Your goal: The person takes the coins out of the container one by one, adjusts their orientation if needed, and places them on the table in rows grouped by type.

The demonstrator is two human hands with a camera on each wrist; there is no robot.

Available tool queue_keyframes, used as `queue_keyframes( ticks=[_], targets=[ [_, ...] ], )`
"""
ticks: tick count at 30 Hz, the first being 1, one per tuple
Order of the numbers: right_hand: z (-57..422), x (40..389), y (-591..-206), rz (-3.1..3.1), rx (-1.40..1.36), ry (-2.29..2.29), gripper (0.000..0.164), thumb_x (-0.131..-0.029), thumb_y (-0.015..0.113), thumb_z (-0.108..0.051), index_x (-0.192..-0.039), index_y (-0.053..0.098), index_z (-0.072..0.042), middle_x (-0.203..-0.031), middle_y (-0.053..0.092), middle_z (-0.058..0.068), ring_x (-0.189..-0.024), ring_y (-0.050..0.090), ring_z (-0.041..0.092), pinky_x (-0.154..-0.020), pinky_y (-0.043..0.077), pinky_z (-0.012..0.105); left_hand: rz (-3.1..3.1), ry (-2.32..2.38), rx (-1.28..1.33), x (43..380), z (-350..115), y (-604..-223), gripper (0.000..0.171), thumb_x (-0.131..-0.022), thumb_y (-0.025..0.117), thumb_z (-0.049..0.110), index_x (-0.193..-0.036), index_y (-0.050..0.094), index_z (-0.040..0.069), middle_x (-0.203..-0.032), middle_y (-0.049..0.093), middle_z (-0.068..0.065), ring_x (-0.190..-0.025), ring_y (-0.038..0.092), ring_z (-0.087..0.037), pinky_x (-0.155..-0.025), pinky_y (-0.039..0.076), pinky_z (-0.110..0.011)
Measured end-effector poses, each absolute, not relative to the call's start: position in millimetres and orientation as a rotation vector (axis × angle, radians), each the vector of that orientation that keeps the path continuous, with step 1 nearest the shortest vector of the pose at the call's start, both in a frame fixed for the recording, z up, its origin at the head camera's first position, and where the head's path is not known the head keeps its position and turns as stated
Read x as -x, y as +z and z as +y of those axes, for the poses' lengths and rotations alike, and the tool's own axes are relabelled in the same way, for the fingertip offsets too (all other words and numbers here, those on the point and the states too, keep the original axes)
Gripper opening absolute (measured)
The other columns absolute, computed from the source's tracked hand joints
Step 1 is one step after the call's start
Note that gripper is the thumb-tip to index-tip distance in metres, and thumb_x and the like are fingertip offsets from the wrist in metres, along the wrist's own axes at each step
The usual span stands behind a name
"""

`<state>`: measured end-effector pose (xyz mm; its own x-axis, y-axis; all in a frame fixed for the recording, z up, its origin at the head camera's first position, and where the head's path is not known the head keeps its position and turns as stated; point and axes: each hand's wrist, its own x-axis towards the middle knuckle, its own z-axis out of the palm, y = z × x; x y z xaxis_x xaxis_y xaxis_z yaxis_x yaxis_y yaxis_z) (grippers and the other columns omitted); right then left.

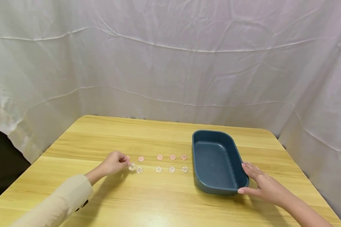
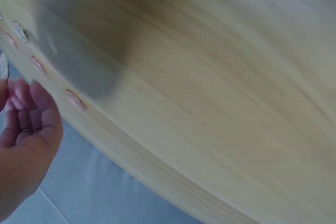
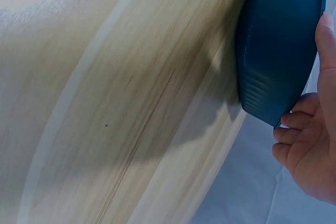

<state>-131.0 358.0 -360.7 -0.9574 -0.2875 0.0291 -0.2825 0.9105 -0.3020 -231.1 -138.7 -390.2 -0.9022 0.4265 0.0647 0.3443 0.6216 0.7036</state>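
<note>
My left hand [image 1: 115, 163] pinches a silver-coloured coin [image 1: 132, 167] between thumb and fingertips, low over the table. In the left wrist view, that coin [image 2: 4, 65] shows tilted at the fingertips of the left hand [image 2: 31, 124]. Several copper-coloured coins [image 1: 159, 157] form a back row; the leftmost is partly hidden by the hand. Several silver-coloured coins [image 1: 158, 170] lie in a row in front. On the right, my right hand [image 1: 262, 186] holds the near right corner of a dark blue rectangular tub [image 1: 213, 167], thumb at the near side, fingers along the right side.
The coins and tub stand on a wood-grain table [image 1: 147, 201] with rounded far corners. A pale cloth [image 1: 170, 69] hangs behind and on both sides. Nothing is visible inside the tub.
</note>
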Motion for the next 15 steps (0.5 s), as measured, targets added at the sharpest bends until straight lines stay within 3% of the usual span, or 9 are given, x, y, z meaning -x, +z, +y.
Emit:
queue_keyframes(
  ticks=[15],
  targets=[
    [357,131,-360,3.053,0.454,-0.472,0.094,-0.073,0.068,-0.053,-0.137,0.037,0.008,-0.142,0.034,0.031,-0.126,0.035,0.051,-0.092,0.038,0.061,2.676,1.074,-0.230,225,-158,-394,0.014,-0.086,0.059,0.001,-0.074,0.064,-0.005,-0.072,0.065,-0.008,-0.062,0.056,-0.013,-0.059,0.051,-0.028]
  ],
)
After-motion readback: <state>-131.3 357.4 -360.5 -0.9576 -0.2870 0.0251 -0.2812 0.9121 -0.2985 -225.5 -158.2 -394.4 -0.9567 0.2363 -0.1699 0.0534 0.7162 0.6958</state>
